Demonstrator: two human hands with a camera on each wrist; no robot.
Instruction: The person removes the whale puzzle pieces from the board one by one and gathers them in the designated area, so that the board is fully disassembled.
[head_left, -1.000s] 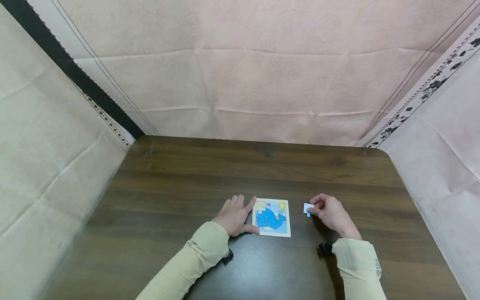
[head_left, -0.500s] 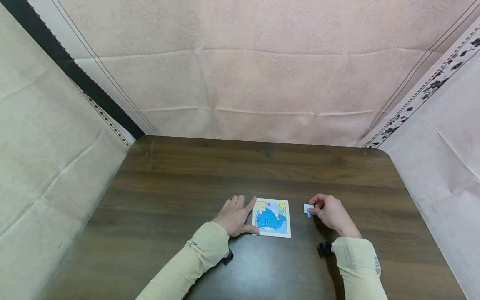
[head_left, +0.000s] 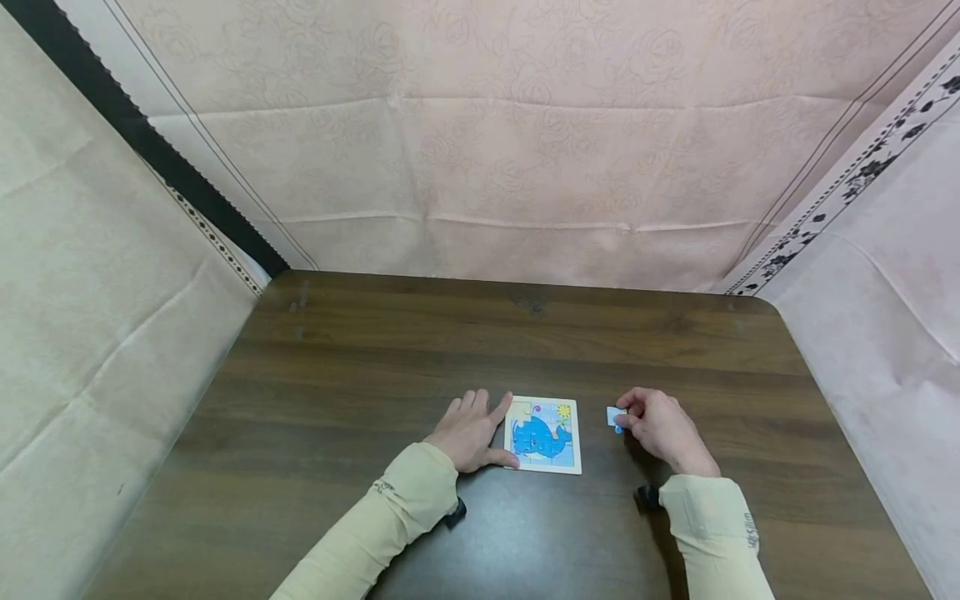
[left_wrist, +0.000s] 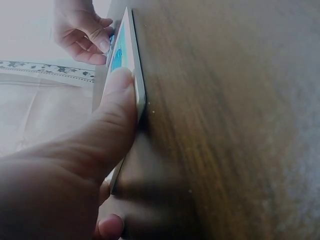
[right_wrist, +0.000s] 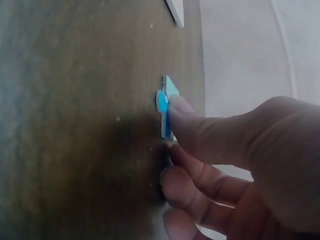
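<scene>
A square jigsaw puzzle board (head_left: 543, 471) with a pale frame lies on the table, showing a blue whale and a yellow sun; its upper left corner has a cream patch. Along its left side rests my left hand (head_left: 468, 435), fingers spread, thumb over the lower left corner and index fingertip at the upper left. In the left wrist view that thumb (left_wrist: 107, 120) presses on the frame. To the right of the board, my right hand (head_left: 660, 425) pinches a light blue puzzle piece (head_left: 613, 416). The right wrist view shows the piece's rounded blue tab (right_wrist: 161, 101) beside the thumb.
The brown wooden table (head_left: 390, 333) reaches back to a pale patterned cloth (head_left: 480, 167). More cloth hangs on the left and right sides. A dark strap end (head_left: 649, 497) shows at the right wrist.
Almost nothing differs: the right forearm has shifted very slightly left, with the puzzle piece still pinched. The left hand stays at the board.
</scene>
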